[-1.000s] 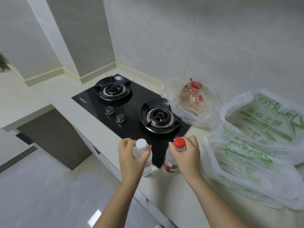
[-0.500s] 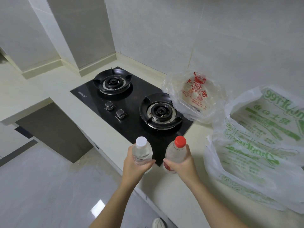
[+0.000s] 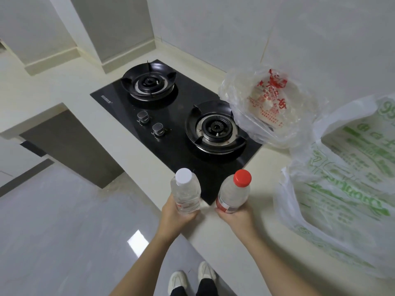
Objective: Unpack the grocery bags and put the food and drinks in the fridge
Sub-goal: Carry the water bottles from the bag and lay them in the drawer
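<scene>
While standing at the front edge of a cream table (image 3: 269,167), a person holds a clear plastic bottle in each of their two bare hands, caps pointing up toward the camera. The left hand (image 3: 175,214) has its fingers and thumb curled round the lower part of the white-capped bottle (image 3: 186,193). The right hand (image 3: 237,216) grips the red-capped bottle (image 3: 234,193) the same way, near its red-and-white label. Both bottles sit side by side but apart, just in front of the near corner of a black glass gas hob (image 3: 175,133) set into the table. Two burners and two metal knobs (image 3: 143,117) show on the hob. A crumpled clear bag with red print (image 3: 271,107) rests against the tiled wall, overlapping the right-hand burner. Large white bags with green print (image 3: 342,178) lie slumped on the table to the right, near the right hand. What the bags contain cannot be made out. White shoes (image 3: 192,278) show on the glossy grey floor (image 3: 64,231) below the forearms.
</scene>
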